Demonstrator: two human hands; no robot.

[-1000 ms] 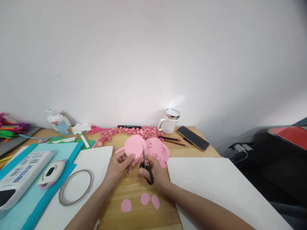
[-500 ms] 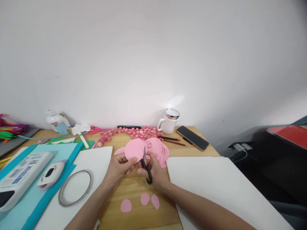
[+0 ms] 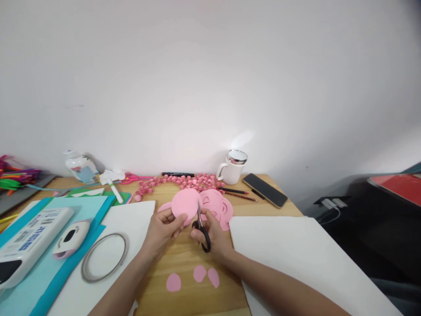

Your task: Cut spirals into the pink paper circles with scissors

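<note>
Between its thumb and fingers, my left hand (image 3: pixel 166 228) pinches a round pink paper piece (image 3: pixel 184 204) over the wooden table. My right hand (image 3: pixel 212 237) is closed on black-handled scissors (image 3: pixel 205 239), fingers in the handles. The blades point upward at the right edge of the round paper. Behind my right hand lie larger pink paper sheets (image 3: pixel 217 204) with curved slits or drawn shapes. Nearer me on the wood are three small pink paper pieces, one an oval (image 3: pixel 173 282). Many pink rolled paper curls (image 3: pixel 177 180) are heaped behind my hands.
A white mug (image 3: pixel 233 167), a phone (image 3: pixel 265 190) and pencils (image 3: pixel 235 191) stand or lie at the back right. On the left are a tape roll (image 3: pixel 123 256), a white tool (image 3: pixel 72 239), a box (image 3: pixel 36 241) and a bottle (image 3: pixel 80 166). White board (image 3: pixel 296 254) covers the right.
The scissors have shifted slightly, with their handles spread a little wider apart. My left hand still holds the round paper in nearly the same place.
</note>
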